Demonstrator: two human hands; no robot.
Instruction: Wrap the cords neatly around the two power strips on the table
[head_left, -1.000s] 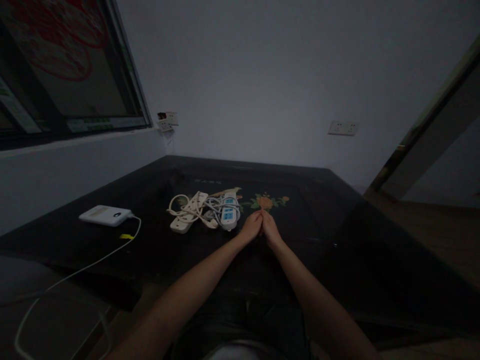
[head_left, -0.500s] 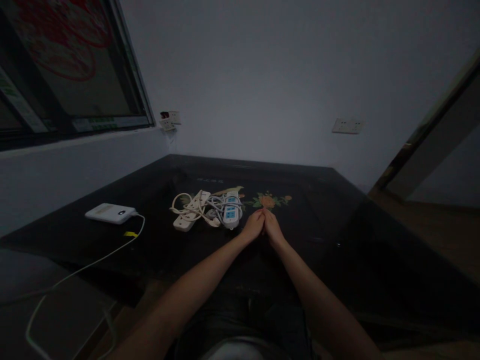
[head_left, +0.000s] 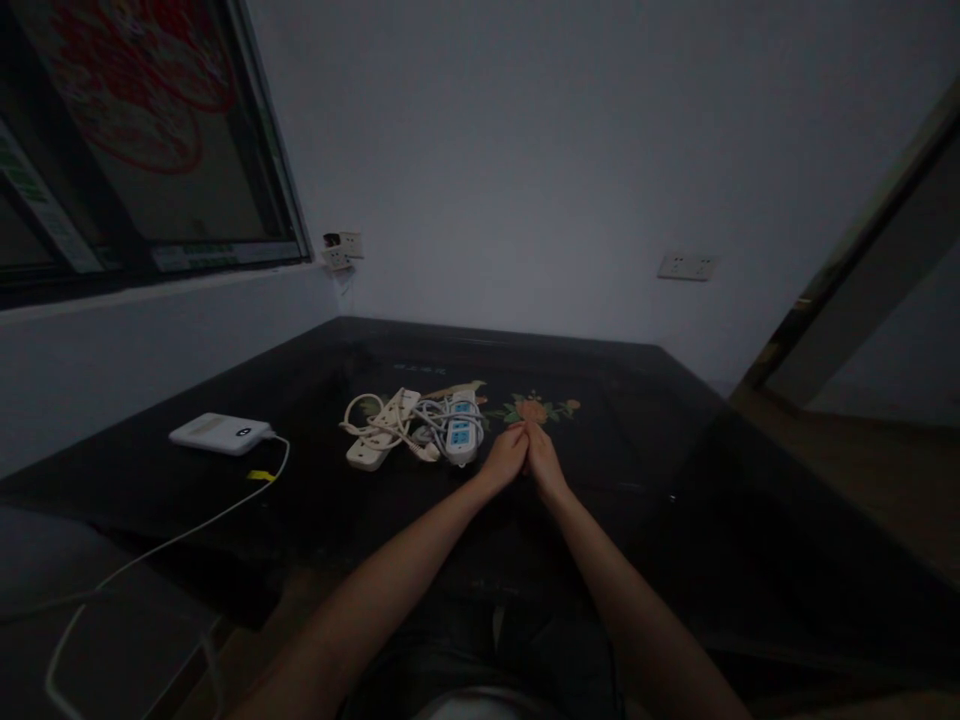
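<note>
My left hand [head_left: 504, 457] and my right hand [head_left: 541, 462] rest side by side on the black table [head_left: 675, 440], touching each other, fingers drawn together. Nothing shows in either. Just left of my left hand lies a white power strip with blue sockets [head_left: 462, 438], its grey cord coiled over it. Beside that, further left, is a cream power strip [head_left: 377, 438] with its cord looped around. A painted flower [head_left: 534, 409] marks the tabletop just beyond my fingertips.
A white power bank [head_left: 219, 433] lies at the table's left, with a white cable [head_left: 187, 535] trailing toward me. Wall sockets sit at the back corner [head_left: 341, 250] and on the far wall [head_left: 686, 266]. A dark window [head_left: 135, 130] fills the upper left.
My hands have stayed together in the same spot. Only the view has shifted slightly.
</note>
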